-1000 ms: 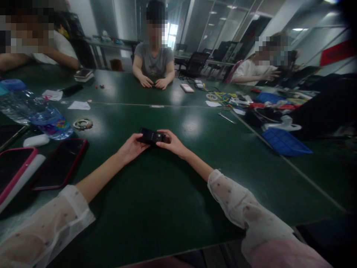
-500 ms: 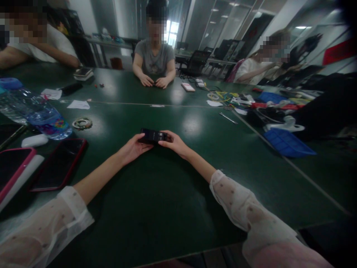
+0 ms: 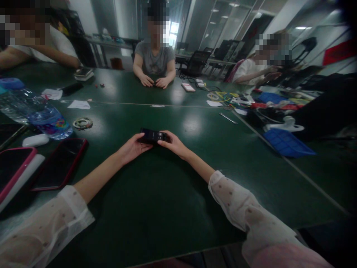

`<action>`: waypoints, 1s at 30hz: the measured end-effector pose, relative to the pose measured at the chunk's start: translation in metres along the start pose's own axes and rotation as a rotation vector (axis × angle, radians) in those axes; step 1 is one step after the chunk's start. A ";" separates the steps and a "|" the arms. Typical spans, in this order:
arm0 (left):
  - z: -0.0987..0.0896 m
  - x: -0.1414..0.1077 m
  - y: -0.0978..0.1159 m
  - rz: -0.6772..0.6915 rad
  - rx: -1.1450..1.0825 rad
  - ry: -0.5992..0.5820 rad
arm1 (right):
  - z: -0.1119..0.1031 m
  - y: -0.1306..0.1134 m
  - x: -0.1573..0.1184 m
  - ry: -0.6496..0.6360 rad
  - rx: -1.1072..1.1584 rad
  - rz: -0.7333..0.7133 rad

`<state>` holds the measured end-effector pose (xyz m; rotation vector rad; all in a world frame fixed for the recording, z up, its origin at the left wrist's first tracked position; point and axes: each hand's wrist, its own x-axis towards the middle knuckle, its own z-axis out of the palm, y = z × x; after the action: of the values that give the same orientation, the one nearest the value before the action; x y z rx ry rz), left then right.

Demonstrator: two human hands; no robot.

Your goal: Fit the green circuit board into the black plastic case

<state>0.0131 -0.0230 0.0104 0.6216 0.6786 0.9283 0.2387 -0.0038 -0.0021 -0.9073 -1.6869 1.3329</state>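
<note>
Between my two hands is a small black box-shaped device [image 3: 151, 136] with tiny pale markings on its upper face; its exact kind is not clear. My left hand [image 3: 132, 148] grips its left end, thumb on top and fingers underneath. At the other end my right hand [image 3: 173, 143] is closed round it, thumb along the near edge and fingers behind. The device is over the dark green table [image 3: 156, 201]; I cannot tell whether it rests on the surface.
On the left are a water bottle [image 3: 50, 121], a red-edged phone [image 3: 60, 163], a white case [image 3: 35, 140] and a coiled band [image 3: 83, 123]. A wrench [image 3: 228, 118] and a blue tray [image 3: 288, 142] lie right. A person [image 3: 154, 59] sits opposite; two others sit at the sides.
My hands and the black device stay almost where they were. The person at the far right has lowered their hands a little.
</note>
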 end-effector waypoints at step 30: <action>-0.019 0.015 -0.002 -0.125 -0.168 -0.063 | 0.006 0.007 -0.001 0.064 -0.415 -0.259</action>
<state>0.0065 -0.0072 -0.0071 0.4527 0.5700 0.8360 0.2347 -0.0061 -0.0097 -0.9095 -1.9911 0.7881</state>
